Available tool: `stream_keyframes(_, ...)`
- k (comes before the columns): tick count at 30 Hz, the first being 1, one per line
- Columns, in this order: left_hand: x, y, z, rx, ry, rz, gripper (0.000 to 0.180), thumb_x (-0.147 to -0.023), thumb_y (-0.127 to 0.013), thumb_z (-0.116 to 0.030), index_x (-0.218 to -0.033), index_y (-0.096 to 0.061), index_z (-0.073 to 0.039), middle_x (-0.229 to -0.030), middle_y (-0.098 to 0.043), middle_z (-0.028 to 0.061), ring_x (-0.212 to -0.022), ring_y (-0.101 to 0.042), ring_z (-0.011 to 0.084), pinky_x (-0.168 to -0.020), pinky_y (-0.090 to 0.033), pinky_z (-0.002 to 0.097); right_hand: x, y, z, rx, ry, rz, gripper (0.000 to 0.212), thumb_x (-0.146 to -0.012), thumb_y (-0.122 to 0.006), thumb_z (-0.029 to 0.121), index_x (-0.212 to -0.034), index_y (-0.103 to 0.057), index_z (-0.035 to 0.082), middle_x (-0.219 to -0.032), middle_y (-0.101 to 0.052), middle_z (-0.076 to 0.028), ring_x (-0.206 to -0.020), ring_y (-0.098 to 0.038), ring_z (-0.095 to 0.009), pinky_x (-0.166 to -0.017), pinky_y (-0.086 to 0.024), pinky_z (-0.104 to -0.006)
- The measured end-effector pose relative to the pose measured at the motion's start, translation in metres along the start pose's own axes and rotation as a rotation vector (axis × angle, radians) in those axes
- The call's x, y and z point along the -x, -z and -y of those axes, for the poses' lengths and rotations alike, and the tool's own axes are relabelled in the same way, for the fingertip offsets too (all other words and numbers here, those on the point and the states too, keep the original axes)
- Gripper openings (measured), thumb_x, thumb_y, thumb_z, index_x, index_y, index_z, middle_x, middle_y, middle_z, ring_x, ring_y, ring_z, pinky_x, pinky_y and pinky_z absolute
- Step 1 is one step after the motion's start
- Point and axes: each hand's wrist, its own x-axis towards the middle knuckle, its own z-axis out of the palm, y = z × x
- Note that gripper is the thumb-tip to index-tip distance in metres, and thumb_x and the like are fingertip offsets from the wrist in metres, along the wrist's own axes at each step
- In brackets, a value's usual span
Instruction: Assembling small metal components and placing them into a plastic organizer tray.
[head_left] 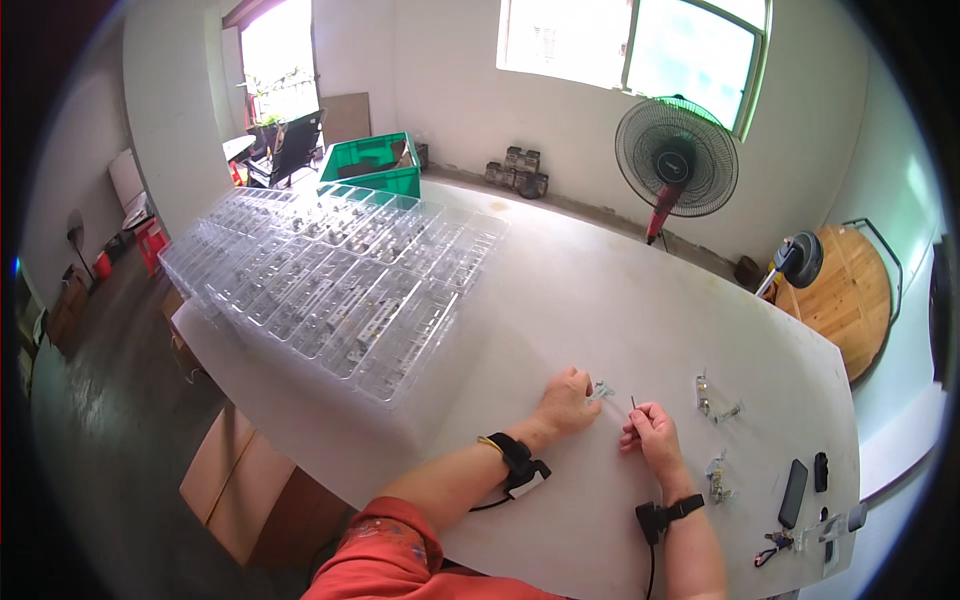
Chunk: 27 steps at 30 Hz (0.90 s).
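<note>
Pale-walled room, bright window [690,50] at back. White worktop [580,290] across middle. Stack of clear compartment trays [330,280] by worktop's left edge, small parts inside. Left hand [566,403] and right hand [652,435] near each other, toward worktop's near edge. Two irregular metal assemblies [703,400] toward right edge, silvery with brassy glints. Small metal piece [602,390] in left fingertips, pinched narrow: silvery, jagged outline, finer detail too small to tell. Thin dark rod [632,402] upright in right fingers, closed narrow around it.
</note>
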Motion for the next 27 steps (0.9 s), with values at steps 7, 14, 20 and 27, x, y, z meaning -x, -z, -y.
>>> stream_keyframes(7, -0.003, 0.003, -0.006, -0.039, 0.055, 0.041, 0.022, -0.082, -0.064, -0.02, -0.085, -0.063, 0.001, -0.094, -0.06, 0.0221, -0.09, -0.06, 0.0384, -0.082, -0.049, 0.0466, -0.002, 0.0, -0.005, -0.005, 0.021, -0.022, 0.015, -0.102, -0.056, 0.02, -0.102, -0.054, 0.005, -0.082, -0.062, -0.006, -0.062, -0.062, -0.013, -0.055, -0.056, -0.0281)
stream_keyframes(14, 0.014, 0.041, -0.048, -0.111, -0.008, -0.034, 0.019, -0.082, -0.067, -0.019, -0.084, -0.064, 0.0, -0.091, -0.061, 0.0201, -0.089, -0.06, 0.0372, -0.08, -0.049, 0.0459, -0.005, 0.004, -0.011, -0.024, 0.082, -0.025, 0.013, -0.101, -0.057, 0.018, -0.103, -0.055, 0.005, -0.081, -0.061, -0.006, -0.062, -0.062, -0.012, -0.051, -0.057, -0.0287)
stream_keyframes(20, 0.045, 0.115, -0.13, -0.045, -0.206, 0.084, 0.018, -0.083, -0.07, -0.017, -0.086, -0.065, 0.0, -0.084, -0.062, 0.0151, -0.084, -0.062, 0.033, -0.076, -0.05, 0.0411, -0.008, 0.01, -0.017, -0.053, 0.099, 0.02, 0.014, -0.102, -0.056, 0.018, -0.105, -0.054, 0.004, -0.081, -0.06, -0.006, -0.063, -0.061, -0.012, -0.052, -0.057, -0.0288)
stream_keyframes(27, 0.025, 0.221, -0.171, -0.087, -0.114, 0.037, 0.015, -0.087, -0.072, -0.013, -0.093, -0.07, 0.0, -0.079, -0.065, 0.0079, -0.071, -0.061, 0.0118, -0.065, -0.05, 0.0285, -0.004, 0.013, -0.009, -0.126, 0.065, 0.073, 0.015, -0.102, -0.055, 0.017, -0.103, -0.054, 0.003, -0.082, -0.06, -0.007, -0.065, -0.062, -0.013, -0.054, -0.057, -0.0296)
